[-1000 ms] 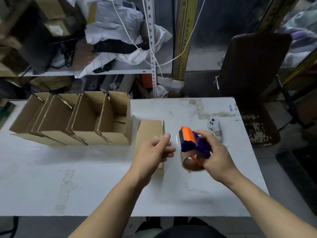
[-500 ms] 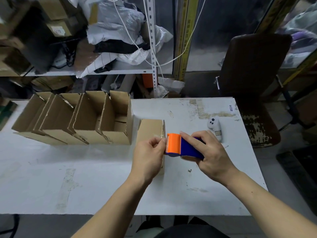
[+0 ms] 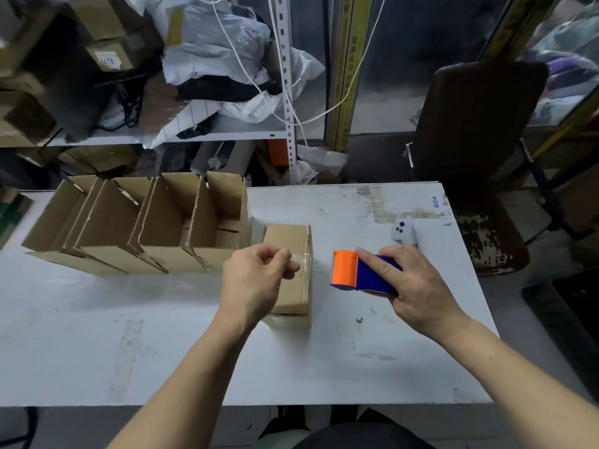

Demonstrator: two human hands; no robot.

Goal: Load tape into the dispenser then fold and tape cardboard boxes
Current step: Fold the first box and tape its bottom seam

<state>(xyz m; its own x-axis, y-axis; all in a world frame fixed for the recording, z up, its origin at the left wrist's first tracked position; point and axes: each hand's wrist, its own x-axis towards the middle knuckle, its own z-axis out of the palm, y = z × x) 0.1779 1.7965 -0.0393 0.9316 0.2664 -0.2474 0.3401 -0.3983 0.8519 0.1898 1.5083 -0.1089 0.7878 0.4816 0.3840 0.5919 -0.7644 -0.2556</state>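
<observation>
Tabletop (image 3: 97,351): white, scuffed, with old tape marks along its far right part. A dark chair (image 3: 479,131) stands past its right end; a cluttered shelf (image 3: 162,137) runs behind it.

Open boxes (image 3: 139,222): a row of four or so, touching one another, on the far left half of the tabletop, flaps up, mouths tilted toward me.

Closed box (image 3: 291,241): small, just right of the row, near the middle of the tabletop. My left hand partly covers its near left side.

Right hand (image 3: 418,286): grips the dispenser (image 3: 363,272) from the right, index finger laid straight along its blue top, other fingers curled round the body. The dispenser has its orange end pointing left toward the closed box, just beside it, a gap between them. I cannot tell whether it rests on the tabletop.

Left hand (image 3: 252,280): over the closed box, fingers curled, thumb and index tip pinching the free end of clear tape (image 3: 304,270). The strip runs right across the box's top edge to the orange end; it is faint and hard to follow.

White controller (image 3: 403,231): on the tabletop beyond the dispenser, apart from it.
</observation>
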